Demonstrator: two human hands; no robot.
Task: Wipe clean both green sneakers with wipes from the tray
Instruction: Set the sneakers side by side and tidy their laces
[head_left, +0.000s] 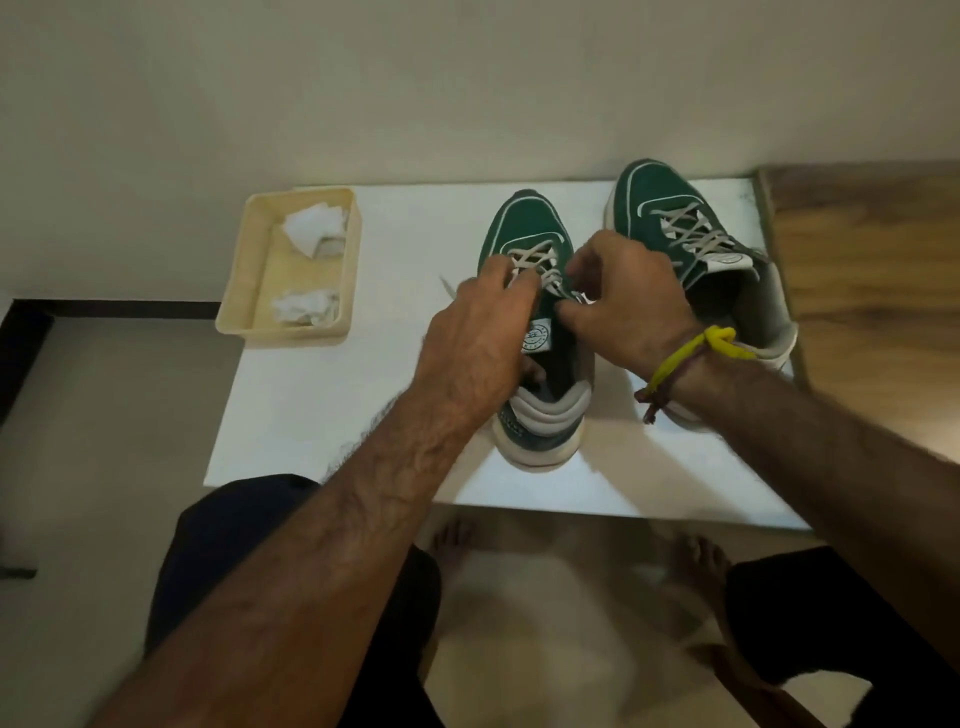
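Note:
Two green sneakers with pale laces stand toes away from me on a white table (322, 415). The left sneaker (524, 223) is under both my hands. My left hand (478, 332) pinches its laces from the left side, and my right hand (628, 296), with a yellow band on the wrist, pinches them from the right. The right sneaker (670, 202) stands untouched behind my right hand. A cream tray (236, 291) at the table's left holds two crumpled white wipes (314, 228). Neither hand holds a wipe.
A wooden surface (872, 260) borders the table on the right. A pale wall runs behind the table. My knees in dark shorts and my bare feet (452, 545) are below the table's front edge.

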